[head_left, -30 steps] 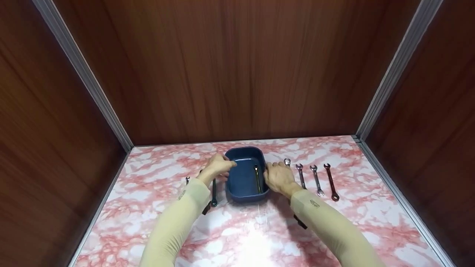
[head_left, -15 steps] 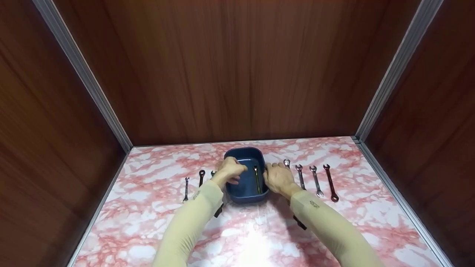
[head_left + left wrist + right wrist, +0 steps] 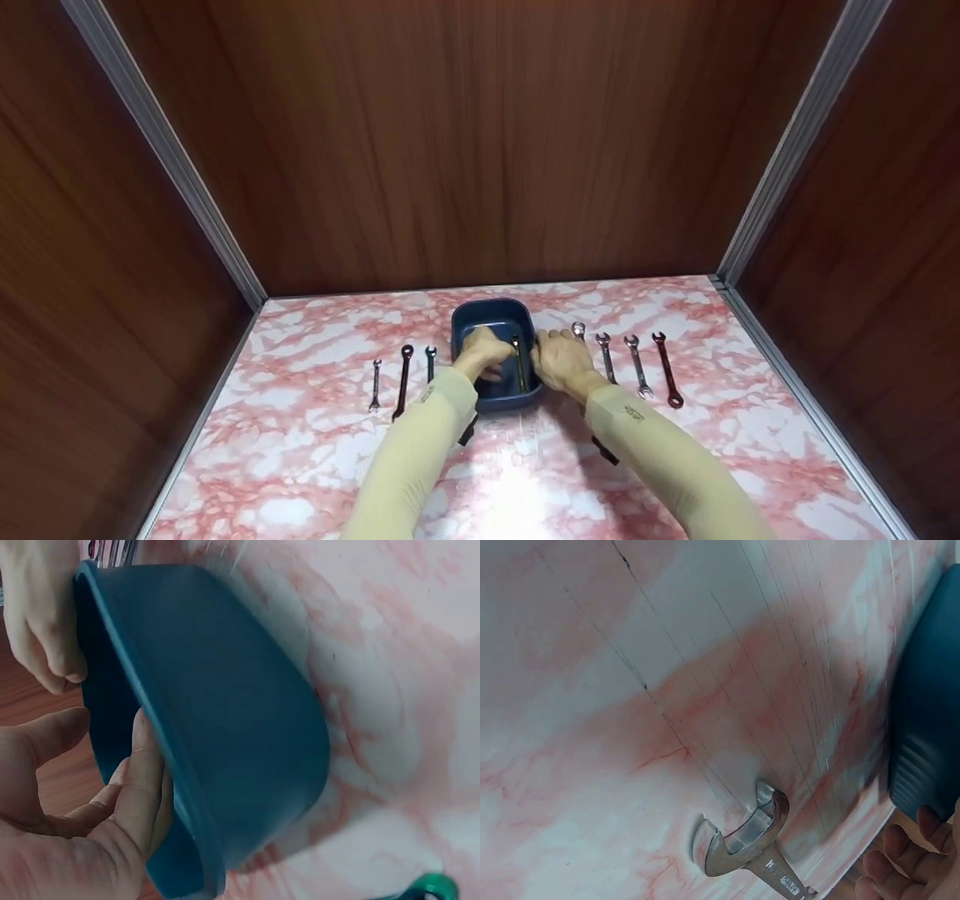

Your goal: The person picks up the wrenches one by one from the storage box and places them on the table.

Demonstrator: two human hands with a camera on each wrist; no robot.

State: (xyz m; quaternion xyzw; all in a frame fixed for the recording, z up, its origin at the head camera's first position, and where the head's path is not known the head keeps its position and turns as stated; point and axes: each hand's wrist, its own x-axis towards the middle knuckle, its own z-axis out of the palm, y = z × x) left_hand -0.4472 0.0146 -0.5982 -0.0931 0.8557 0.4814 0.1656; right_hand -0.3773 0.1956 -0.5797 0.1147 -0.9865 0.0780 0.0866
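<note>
A dark blue rectangular bin stands mid-table with a yellowish, brassy wrench lying along its right inner side. My left hand reaches down into the bin, its thumb close to the wrench's upper end in the head view. In the left wrist view the thumb and fingers are spread apart, with nothing showing between them. My right hand grips the bin's right rim, thumb at the edge. The right wrist view shows its bent fingers next to the bin wall.
To the left lie a small silver wrench, a dark wrench and another wrench partly behind the left sleeve. Several wrenches, including a reddish wrench, line the right side. Wooden panels enclose the marbled tabletop.
My left hand has moved right from outside the bin's left rim, over it and down inside towards the wrench. The left-side wrenches have come into fuller view. My right hand stays put.
</note>
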